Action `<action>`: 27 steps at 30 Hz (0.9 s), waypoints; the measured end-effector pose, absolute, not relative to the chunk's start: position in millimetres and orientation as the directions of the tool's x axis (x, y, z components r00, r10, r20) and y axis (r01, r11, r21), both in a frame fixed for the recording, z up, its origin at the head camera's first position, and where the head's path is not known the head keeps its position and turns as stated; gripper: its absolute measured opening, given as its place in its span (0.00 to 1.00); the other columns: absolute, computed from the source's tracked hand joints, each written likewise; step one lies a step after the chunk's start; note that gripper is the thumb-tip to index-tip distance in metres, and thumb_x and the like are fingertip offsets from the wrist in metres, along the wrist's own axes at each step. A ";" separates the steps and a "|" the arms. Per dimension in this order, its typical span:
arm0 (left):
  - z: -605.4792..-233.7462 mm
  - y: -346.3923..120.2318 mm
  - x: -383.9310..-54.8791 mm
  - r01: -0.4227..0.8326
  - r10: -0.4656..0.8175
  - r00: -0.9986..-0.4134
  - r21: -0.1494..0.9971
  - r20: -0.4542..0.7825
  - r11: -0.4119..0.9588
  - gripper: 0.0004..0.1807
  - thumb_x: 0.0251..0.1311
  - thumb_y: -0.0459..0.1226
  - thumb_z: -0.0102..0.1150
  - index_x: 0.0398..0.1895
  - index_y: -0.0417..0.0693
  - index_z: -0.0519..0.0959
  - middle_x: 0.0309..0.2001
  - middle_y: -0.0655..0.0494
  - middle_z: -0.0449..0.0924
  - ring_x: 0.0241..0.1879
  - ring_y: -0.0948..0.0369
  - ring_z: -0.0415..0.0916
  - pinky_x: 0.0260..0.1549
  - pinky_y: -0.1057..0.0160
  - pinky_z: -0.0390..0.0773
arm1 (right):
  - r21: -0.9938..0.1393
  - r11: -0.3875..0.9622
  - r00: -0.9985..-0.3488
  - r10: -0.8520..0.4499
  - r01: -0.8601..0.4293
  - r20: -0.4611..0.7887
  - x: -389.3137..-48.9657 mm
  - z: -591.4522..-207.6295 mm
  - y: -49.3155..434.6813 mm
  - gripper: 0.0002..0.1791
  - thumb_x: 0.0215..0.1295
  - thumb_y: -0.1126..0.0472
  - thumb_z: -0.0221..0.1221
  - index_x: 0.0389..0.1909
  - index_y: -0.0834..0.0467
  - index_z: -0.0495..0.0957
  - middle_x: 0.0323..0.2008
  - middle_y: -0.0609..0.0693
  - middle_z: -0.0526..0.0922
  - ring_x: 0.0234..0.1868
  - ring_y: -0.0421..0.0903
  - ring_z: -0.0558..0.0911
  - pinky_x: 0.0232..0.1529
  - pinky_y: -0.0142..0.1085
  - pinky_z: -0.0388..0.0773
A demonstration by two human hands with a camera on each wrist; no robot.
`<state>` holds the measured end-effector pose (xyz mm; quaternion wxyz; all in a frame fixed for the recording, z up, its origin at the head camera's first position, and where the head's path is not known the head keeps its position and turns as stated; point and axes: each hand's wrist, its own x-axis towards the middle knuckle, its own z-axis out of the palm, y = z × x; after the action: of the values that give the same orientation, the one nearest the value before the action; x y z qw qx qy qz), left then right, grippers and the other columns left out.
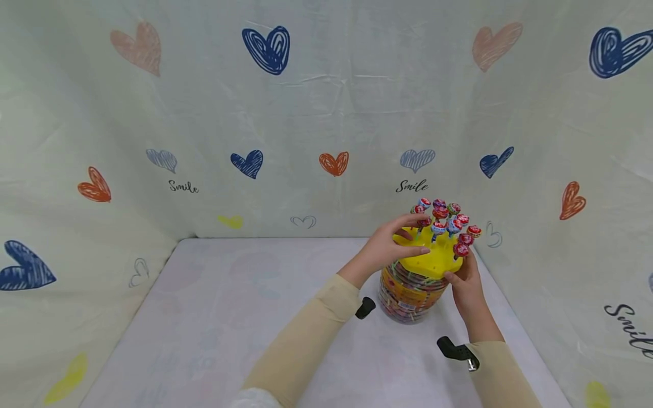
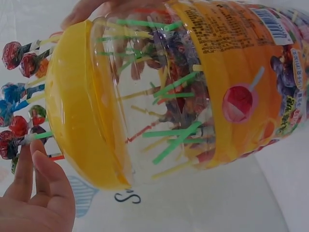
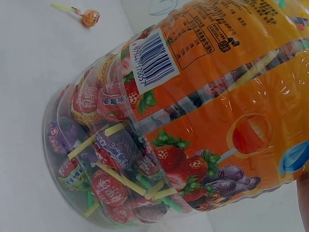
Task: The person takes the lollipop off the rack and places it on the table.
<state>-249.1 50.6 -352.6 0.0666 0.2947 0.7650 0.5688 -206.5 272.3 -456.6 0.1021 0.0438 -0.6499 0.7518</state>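
Note:
A clear plastic jar (image 1: 412,292) with an orange label and a yellow lid (image 1: 431,262) stands on the table. Many wrapped lollipops (image 1: 440,213) stick up from the lid, sticks down. More lollipops (image 3: 111,186) show through the jar wall. My left hand (image 1: 380,249) is at the lid's left side, forefinger by a lollipop head and thumb stretched over the lid, with a gap between them. In the left wrist view its fingertips lie beside a green-stick lollipop (image 2: 8,145). My right hand (image 1: 468,283) grips the jar at the lid's right edge, thumb in front, fingers partly hidden behind.
A loose lollipop (image 3: 91,18) with a yellow stick lies on the white table (image 1: 229,317) beside the jar. A pale cloth (image 1: 326,113) printed with hearts hangs behind and at the sides. Black wrist mounts (image 1: 454,348) stick out from the sleeves.

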 end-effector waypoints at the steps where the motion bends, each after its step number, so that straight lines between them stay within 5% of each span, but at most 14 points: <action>1: -352.8 51.1 -249.2 0.377 0.527 -0.817 0.908 0.233 0.183 0.32 0.57 0.43 0.69 0.65 0.73 0.71 0.60 0.71 0.71 0.48 0.65 0.70 0.40 0.66 0.78 | -0.968 -0.136 -0.976 0.097 -0.210 0.198 -206.4 -456.7 272.2 0.42 0.71 0.66 0.54 0.77 0.43 0.43 0.76 0.50 0.46 0.75 0.50 0.49 0.69 0.35 0.53; 12: -351.0 52.7 -248.9 0.367 0.475 -0.846 0.911 0.243 0.188 0.32 0.57 0.42 0.70 0.65 0.74 0.71 0.59 0.71 0.71 0.46 0.66 0.70 0.38 0.67 0.78 | -0.960 -0.142 -0.969 0.087 -0.241 0.230 -205.7 -457.2 272.1 0.40 0.71 0.67 0.53 0.77 0.44 0.45 0.75 0.51 0.49 0.74 0.49 0.52 0.67 0.32 0.57; 27: -347.6 8.5 -249.1 0.425 0.359 -0.852 0.904 0.382 0.045 0.31 0.59 0.38 0.68 0.66 0.63 0.72 0.58 0.66 0.74 0.51 0.63 0.72 0.50 0.62 0.75 | -0.957 -0.148 -0.967 0.085 -0.251 0.240 -206.5 -456.9 271.6 0.41 0.71 0.69 0.53 0.77 0.44 0.44 0.75 0.51 0.48 0.73 0.50 0.53 0.66 0.31 0.60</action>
<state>-249.1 8.5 -347.6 -0.0258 0.2712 0.7224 0.6355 -206.5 271.6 -456.9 0.1111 0.0646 -0.6431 0.7549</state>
